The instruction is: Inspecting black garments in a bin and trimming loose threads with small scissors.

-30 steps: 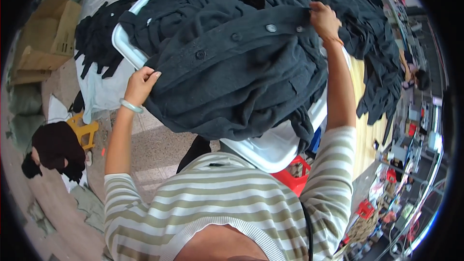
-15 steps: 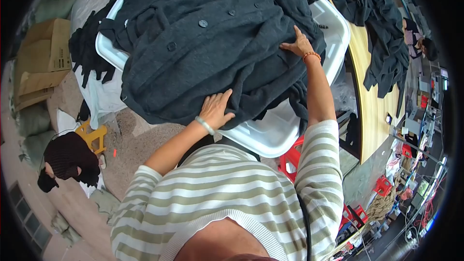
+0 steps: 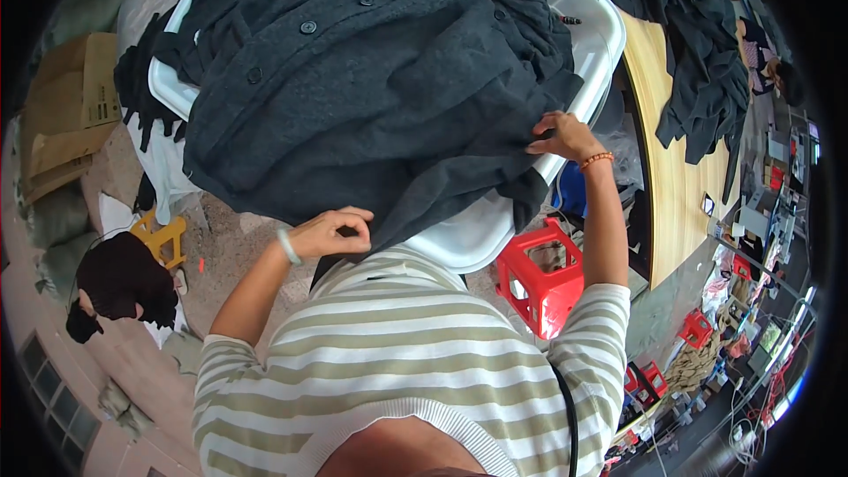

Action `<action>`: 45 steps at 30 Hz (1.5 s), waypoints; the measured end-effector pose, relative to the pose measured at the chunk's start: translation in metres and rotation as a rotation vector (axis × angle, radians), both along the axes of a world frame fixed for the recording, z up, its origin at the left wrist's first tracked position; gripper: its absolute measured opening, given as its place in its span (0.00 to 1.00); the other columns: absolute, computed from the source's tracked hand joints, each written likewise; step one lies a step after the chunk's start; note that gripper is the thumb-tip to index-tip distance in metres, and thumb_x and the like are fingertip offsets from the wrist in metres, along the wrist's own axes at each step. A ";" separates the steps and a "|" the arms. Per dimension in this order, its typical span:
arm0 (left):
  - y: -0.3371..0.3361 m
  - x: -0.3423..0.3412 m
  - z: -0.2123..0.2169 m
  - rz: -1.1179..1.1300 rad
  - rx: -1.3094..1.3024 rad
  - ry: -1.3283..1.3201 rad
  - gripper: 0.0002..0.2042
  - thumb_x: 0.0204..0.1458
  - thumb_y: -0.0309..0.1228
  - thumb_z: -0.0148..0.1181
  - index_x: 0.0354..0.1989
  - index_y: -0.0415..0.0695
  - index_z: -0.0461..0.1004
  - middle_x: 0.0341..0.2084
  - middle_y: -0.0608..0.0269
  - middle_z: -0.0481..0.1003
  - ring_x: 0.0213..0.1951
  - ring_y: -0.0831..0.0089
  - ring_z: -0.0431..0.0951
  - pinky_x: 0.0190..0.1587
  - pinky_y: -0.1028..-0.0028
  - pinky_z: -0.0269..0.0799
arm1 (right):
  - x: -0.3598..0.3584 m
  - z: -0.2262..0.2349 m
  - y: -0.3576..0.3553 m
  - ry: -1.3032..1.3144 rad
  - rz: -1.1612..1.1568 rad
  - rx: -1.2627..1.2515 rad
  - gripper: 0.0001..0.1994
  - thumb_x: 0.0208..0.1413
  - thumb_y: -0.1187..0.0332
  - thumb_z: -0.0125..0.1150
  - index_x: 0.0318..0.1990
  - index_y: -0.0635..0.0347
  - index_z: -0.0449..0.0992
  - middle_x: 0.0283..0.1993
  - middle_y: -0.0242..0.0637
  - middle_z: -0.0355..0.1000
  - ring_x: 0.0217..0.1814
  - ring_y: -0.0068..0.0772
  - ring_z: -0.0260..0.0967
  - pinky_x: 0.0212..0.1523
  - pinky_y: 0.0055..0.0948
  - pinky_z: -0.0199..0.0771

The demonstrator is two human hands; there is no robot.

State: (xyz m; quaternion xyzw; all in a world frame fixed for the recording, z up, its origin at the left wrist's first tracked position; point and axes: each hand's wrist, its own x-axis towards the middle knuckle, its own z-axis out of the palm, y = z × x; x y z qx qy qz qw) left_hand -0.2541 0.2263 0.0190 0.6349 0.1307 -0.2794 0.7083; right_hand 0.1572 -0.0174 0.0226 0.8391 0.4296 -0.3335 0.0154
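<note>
Before me, a dark cardigan drapes a white tub. Left hand pinches its edge; right hand's grip, I can't tell. Uneven pulling could slide it off.

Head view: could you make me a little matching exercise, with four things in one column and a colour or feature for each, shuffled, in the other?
Things:
1. Left hand
2. Garment
3. Right hand
4. Tub

Features:
A. Has an orange-red bead bracelet at its wrist
B. White and partly covered
C. Has a pale bangle at its wrist
D. Dark, with round buttons

Right pairs: 1-C, 2-D, 3-A, 4-B
</note>
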 end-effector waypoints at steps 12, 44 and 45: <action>-0.055 0.004 -0.030 0.565 -0.330 0.434 0.21 0.50 0.22 0.65 0.52 0.39 0.65 0.25 0.70 0.72 0.28 0.85 0.71 0.32 0.83 0.68 | 0.025 -0.071 0.018 0.118 -0.070 0.348 0.35 0.42 0.66 0.69 0.61 0.53 0.64 0.52 0.49 0.71 0.50 0.46 0.71 0.53 0.35 0.69; 0.021 -0.090 0.156 0.833 0.167 -0.536 0.11 0.47 0.25 0.64 0.37 0.41 0.69 0.31 0.70 0.71 0.34 0.82 0.69 0.39 0.80 0.66 | 0.047 0.127 0.071 0.039 -0.244 0.885 0.08 0.56 0.69 0.64 0.41 0.62 0.78 0.29 0.21 0.70 0.28 0.09 0.61 0.28 0.13 0.61; 0.030 -0.088 0.158 0.864 0.332 -0.442 0.10 0.47 0.25 0.64 0.36 0.41 0.69 0.30 0.71 0.71 0.33 0.82 0.69 0.39 0.80 0.66 | 0.054 0.119 0.080 0.065 -0.225 0.888 0.09 0.55 0.68 0.65 0.41 0.63 0.78 0.28 0.22 0.71 0.27 0.11 0.61 0.28 0.14 0.62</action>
